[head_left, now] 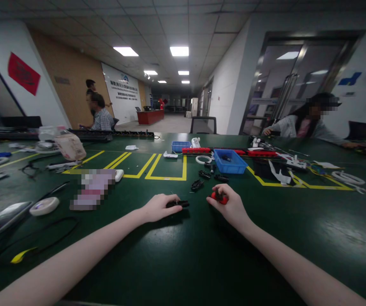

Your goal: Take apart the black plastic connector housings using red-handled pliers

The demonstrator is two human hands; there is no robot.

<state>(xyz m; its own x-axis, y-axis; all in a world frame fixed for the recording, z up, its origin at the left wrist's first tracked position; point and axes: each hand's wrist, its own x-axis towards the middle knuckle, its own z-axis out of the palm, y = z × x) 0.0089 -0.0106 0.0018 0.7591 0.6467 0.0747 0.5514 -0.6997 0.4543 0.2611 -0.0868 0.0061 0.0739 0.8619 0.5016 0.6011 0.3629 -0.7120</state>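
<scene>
My left hand (pixel 157 207) rests on the dark green table (pixel 183 255), its fingers closed on a small black part (pixel 179 204) that pokes out to the right. My right hand (pixel 228 205) sits a little to the right, fingers wrapped round a small red and black piece (pixel 217 196). The two hands are a short gap apart. Just beyond them lie several loose black parts (pixel 197 185).
A blue bin (pixel 230 162) and a smaller blue tray (pixel 180 146) stand past the hands, with red strips (pixel 196 150) and white cable coils. Yellow tape lines mark the table. Cables, a white puck (pixel 44 205) and a bag lie left. A person sits at the right, others far left.
</scene>
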